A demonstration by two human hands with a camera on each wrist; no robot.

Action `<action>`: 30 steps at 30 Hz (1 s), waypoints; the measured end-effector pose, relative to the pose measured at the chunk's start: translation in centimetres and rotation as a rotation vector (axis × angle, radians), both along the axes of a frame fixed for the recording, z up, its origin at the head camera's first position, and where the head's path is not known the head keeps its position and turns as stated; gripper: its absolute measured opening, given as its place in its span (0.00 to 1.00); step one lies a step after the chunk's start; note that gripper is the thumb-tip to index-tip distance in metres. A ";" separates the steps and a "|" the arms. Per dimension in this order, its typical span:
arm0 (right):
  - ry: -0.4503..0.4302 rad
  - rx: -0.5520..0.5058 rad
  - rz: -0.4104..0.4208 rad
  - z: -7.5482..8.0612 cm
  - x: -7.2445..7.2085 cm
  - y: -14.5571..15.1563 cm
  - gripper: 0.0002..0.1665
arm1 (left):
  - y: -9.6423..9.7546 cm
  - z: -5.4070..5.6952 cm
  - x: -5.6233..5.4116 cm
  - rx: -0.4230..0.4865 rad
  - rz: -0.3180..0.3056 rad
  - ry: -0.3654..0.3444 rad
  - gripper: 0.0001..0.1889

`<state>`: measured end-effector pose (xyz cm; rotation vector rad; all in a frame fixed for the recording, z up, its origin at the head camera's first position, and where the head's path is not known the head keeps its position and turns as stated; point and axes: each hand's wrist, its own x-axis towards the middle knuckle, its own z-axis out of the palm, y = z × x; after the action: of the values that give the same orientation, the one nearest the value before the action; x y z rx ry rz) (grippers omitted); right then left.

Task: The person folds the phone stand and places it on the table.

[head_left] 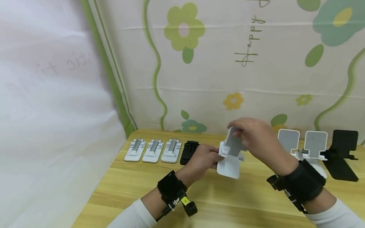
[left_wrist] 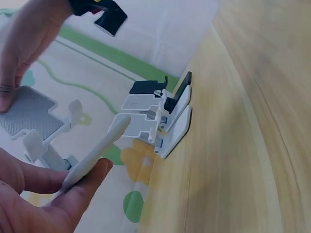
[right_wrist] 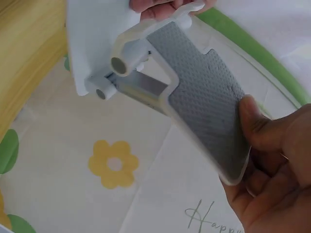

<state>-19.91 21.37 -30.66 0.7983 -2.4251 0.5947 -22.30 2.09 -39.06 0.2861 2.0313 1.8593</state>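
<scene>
Both hands hold a white folding phone stand [head_left: 229, 166], unfolded and raised above the wooden table. My left hand [head_left: 201, 159] pinches the edge of its white base; in the left wrist view the thumb and fingers of the left hand [left_wrist: 58, 194] lie on either side of that base. The right hand [head_left: 256, 141] grips the top of the grey-padded plate. Close up in the right wrist view, the thumb of the right hand [right_wrist: 272, 150] presses on the grey pad [right_wrist: 204, 92], with fingers behind it. A hinged arm [right_wrist: 143, 90] joins plate and base.
On the left of the table [head_left: 224, 219], several folded white phone stands [head_left: 135, 150] lie in a row with a folded black one [head_left: 188, 152]. At the right stand two unfolded white stands [head_left: 315, 143] and an unfolded black stand [head_left: 344, 150]. A flowered curtain [head_left: 208, 75] hangs behind.
</scene>
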 end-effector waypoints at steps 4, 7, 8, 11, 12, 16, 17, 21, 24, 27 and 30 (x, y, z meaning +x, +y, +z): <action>-0.135 -0.114 -0.020 -0.1 -0.2 0.3 0.31 | -0.5 0.5 0.1 0.048 -0.005 -0.059 0.17; -0.272 -0.186 -0.026 -0.4 -0.3 0.7 0.46 | -0.7 1.1 0.1 0.097 -0.009 -0.094 0.17; -0.336 -0.211 -0.018 -0.5 -0.4 0.8 0.47 | -0.7 1.4 0.2 0.109 -0.013 -0.099 0.17; -0.491 -0.265 0.017 -1.1 -0.4 1.2 0.44 | -0.7 1.9 0.4 0.126 -0.014 -0.100 0.16; -0.530 -0.286 0.029 -1.3 -0.5 1.3 0.41 | -0.8 2.1 0.5 0.124 -0.014 -0.095 0.16; -0.587 -0.354 0.053 -2.0 -0.4 1.7 0.37 | -0.9 2.5 0.7 0.118 -0.013 -0.078 0.15; -0.584 -0.362 0.047 -2.1 -0.4 1.7 0.37 | -1.0 2.5 0.8 0.115 -0.016 -0.072 0.16; -0.544 -0.372 0.007 -2.5 -0.3 1.7 0.35 | -1.0 2.6 0.9 0.111 -0.032 -0.054 0.16; -0.502 -0.394 -0.019 -2.8 -0.2 1.3 0.34 | -1.0 2.6 1.0 0.111 -0.042 -0.062 0.15; -0.470 -0.431 -0.042 -3.1 -0.3 1.0 0.33 | -1.0 2.8 1.2 0.111 -0.044 -0.069 0.15; -0.425 -0.458 -0.067 -3.5 -0.3 0.8 0.31 | -0.9 2.9 1.3 0.102 -0.041 -0.064 0.14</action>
<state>-20.22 22.19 -34.11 0.4264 -2.5097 1.3442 -20.96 1.18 -36.19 0.2897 1.8774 1.9253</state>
